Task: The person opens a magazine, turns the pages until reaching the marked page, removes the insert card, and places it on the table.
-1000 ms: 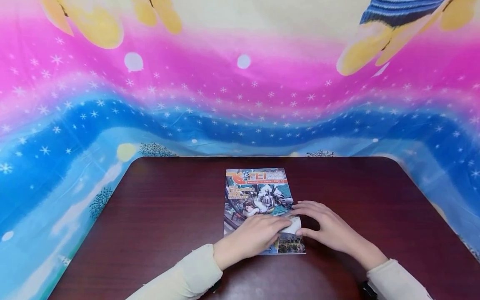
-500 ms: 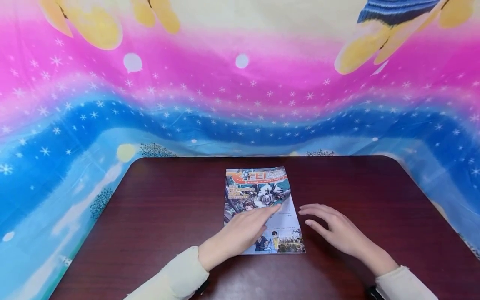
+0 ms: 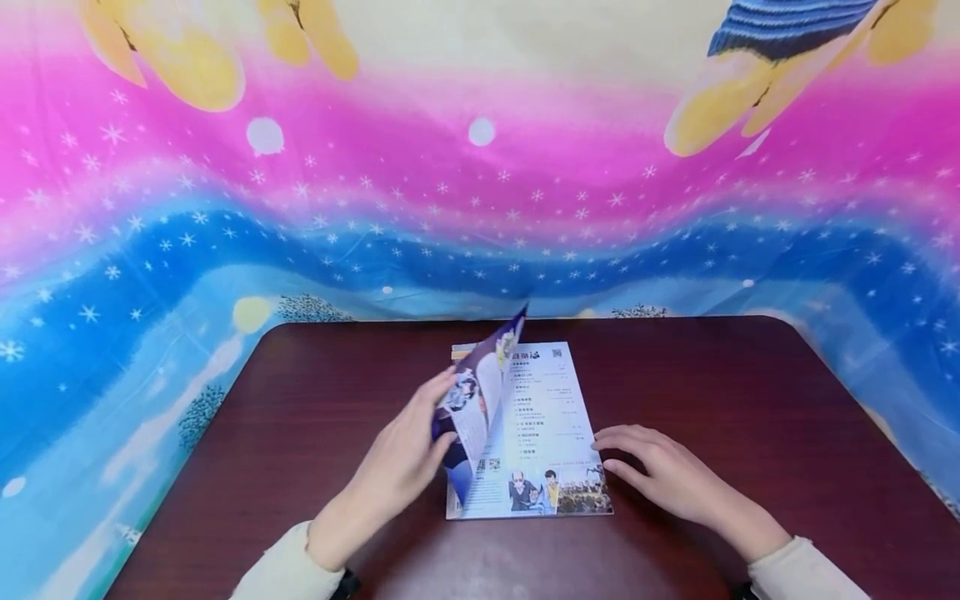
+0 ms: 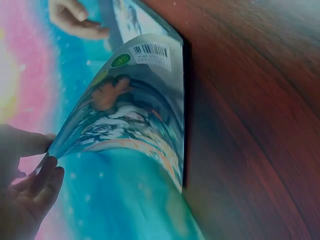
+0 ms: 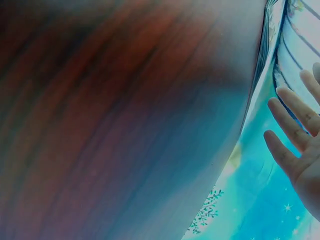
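A magazine (image 3: 547,425) lies on the dark red-brown table, turned open to a white contents page with pictures along its near edge. Its front cover (image 3: 480,392) stands up at a slant over the left side. My left hand (image 3: 390,458) holds that cover between thumb and fingers; the left wrist view shows the pinch at its edge, with the glossy cover (image 4: 135,120) bowed and a barcode in its corner. Beside the magazine's right edge rests my right hand (image 3: 667,475), fingers relaxed, fingertips at or close to the page edge. Nothing is in its grasp.
The table (image 3: 315,400) has rounded far corners and extends on both sides of the magazine. Behind it and along its sides hangs a pink and blue cloth (image 3: 420,183) printed with snowflakes.
My left hand has swung left, lifting the cover off the contents page. The right hand, which was at the cover's edge, has drawn slightly right and stays beside the magazine.
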### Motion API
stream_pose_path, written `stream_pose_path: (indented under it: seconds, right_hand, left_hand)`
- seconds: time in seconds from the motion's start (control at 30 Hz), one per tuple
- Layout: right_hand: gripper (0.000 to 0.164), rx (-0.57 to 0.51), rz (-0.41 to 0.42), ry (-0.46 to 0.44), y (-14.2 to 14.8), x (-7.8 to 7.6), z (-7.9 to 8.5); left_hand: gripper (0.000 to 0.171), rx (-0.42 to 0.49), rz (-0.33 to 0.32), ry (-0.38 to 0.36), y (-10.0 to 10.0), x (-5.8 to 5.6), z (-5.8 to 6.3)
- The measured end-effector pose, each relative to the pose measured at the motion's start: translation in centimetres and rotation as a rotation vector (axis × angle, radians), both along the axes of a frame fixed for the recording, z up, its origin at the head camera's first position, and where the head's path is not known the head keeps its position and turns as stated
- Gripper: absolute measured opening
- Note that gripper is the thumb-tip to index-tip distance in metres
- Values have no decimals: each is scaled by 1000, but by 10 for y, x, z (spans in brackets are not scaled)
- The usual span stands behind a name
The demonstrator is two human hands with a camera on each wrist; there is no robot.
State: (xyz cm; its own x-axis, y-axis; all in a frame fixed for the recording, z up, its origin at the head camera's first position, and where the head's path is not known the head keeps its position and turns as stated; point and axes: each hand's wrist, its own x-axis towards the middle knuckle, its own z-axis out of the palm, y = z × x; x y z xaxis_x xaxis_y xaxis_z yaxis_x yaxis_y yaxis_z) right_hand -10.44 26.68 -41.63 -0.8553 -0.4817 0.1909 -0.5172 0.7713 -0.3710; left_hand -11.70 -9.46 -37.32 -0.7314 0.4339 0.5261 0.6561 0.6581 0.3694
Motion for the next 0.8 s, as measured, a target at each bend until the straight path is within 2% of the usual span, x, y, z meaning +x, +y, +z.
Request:
stream_pose_path:
  seconds: [0.13, 0.27, 0.47, 0.63, 0.8]
  right_hand:
    - [26, 8, 11, -24, -1, -1, 0]
    - [27, 10, 16, -52, -1, -1, 2]
    - [27, 14, 24, -61, 0, -1, 2]
    - [27, 13, 29, -44, 0, -2, -1]
    - [33, 28, 28, -70, 0, -1, -5]
  left_hand:
    - [85, 68, 117, 9, -22, 6, 4]
    - [91, 77, 226, -21, -43, 12, 6]
    - [97, 85, 354, -82, -73, 23, 5]
    - [99, 37, 426, -103, -96, 31, 0]
    - [97, -19, 456, -208, -114, 33, -7]
